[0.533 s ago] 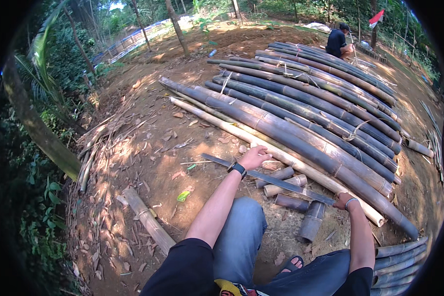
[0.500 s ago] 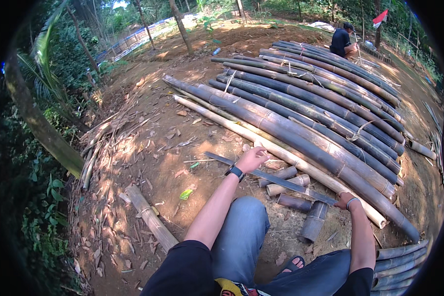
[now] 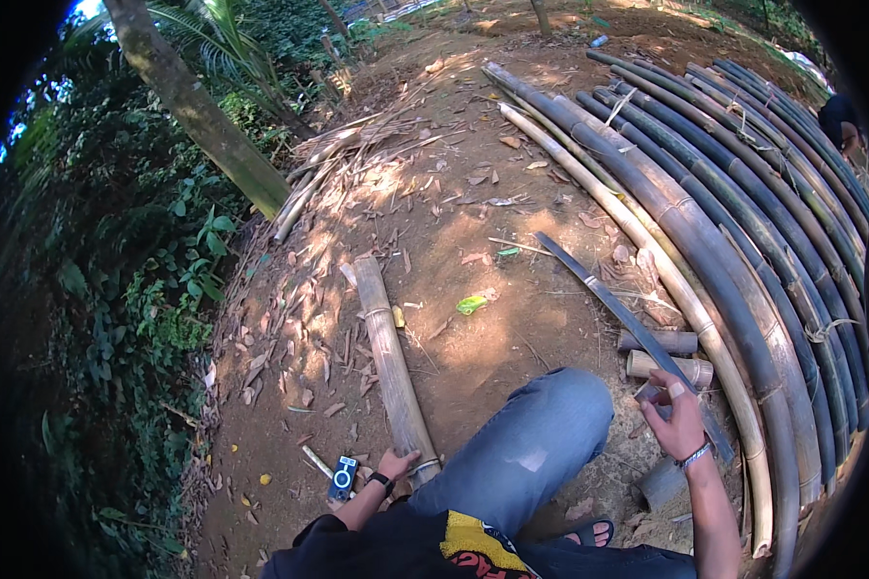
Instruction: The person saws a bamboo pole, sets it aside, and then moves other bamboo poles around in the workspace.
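My left hand [image 3: 396, 464] is down at the near end of a wide split bamboo piece [image 3: 388, 343], its fingers closed at the edge. Beside that wrist a small dark blue device with a white ring [image 3: 343, 474] lies on the soil. My right hand [image 3: 679, 423] is raised over a long dark bamboo strip [image 3: 616, 307], thumb and fingers apart and nothing between them. The strip slants across short bamboo sections [image 3: 668, 366] to the right of my knee. Another short dark section [image 3: 662, 485] lies below my right hand.
Long bamboo poles [image 3: 734, 338] lie side by side along the right. A leaning tree trunk [image 3: 198, 106] and green undergrowth border the left, near a heap of thin sticks [image 3: 333, 159]. Another person [image 3: 840, 124] is partly visible at the far right.
My view has swung left. My left hand has left the dark strip and reached down to the wide bamboo piece. My right hand has let go of the strip's near end.
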A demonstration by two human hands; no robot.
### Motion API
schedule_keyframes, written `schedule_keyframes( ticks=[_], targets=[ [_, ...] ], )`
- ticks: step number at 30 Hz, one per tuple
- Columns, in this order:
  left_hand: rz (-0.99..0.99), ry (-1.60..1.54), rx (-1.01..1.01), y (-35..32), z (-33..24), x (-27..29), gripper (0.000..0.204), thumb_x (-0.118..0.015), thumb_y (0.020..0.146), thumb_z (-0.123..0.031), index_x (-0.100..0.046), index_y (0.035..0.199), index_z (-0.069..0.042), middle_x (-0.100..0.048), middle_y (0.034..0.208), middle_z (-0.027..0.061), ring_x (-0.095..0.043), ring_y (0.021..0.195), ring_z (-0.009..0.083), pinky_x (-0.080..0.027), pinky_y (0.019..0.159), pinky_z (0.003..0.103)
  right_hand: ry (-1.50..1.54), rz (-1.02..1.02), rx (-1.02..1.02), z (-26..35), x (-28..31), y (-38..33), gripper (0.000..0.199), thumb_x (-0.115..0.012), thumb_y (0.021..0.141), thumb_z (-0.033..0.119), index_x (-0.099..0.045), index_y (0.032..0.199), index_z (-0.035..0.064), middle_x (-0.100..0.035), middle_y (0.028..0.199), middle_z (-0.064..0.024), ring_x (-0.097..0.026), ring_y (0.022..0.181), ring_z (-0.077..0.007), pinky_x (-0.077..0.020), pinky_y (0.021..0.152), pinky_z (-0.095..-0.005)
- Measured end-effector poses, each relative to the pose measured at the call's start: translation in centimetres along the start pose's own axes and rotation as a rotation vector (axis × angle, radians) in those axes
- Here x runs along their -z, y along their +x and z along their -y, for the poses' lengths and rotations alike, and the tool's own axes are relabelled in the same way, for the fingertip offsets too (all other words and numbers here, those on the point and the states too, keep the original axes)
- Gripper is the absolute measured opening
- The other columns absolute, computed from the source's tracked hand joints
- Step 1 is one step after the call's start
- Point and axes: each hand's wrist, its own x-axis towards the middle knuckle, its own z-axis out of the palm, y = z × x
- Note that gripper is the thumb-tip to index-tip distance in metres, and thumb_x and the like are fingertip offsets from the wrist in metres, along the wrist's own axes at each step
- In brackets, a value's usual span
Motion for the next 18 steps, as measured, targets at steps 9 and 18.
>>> schedule_keyframes(
  ticks=[9, 18],
  targets=[
    [-0.003, 0.023, -0.018, 0.8, -4.6, -0.8, 0.096, -0.086, 0.069, -0.048, -0.049, 0.137, 0.010, -0.061, 0.130, 0.0251, -0.063, 0.118, 0.0317, -0.051, 0.099, 0.038, 0.028, 0.153, 0.185, 2.6, 1.9, -2.6, 0.053, -0.073, 0.084, 0.019, -0.055, 0.132, 0.0064, -0.064, 0.117, -0.0198, -0.068, 0.096, -0.0351, -0.0558, 0.084, -0.0421],
    [0.261, -0.013, 0.152, -7.0, -18.1, 0.9, 0.056, -0.074, 0.086, -0.033, -0.060, 0.122, 0.007, -0.070, 0.112, 0.0147, -0.067, 0.101, 0.0243, -0.054, 0.081, 0.032, -0.386, -0.186, -0.211, -6.5, 17.0, -4.9, 0.052, -0.071, 0.086, 0.022, -0.052, 0.133, 0.0084, -0.063, 0.115, -0.0173, -0.065, 0.097, -0.0377, -0.0546, 0.082, -0.0450]
  ],
)
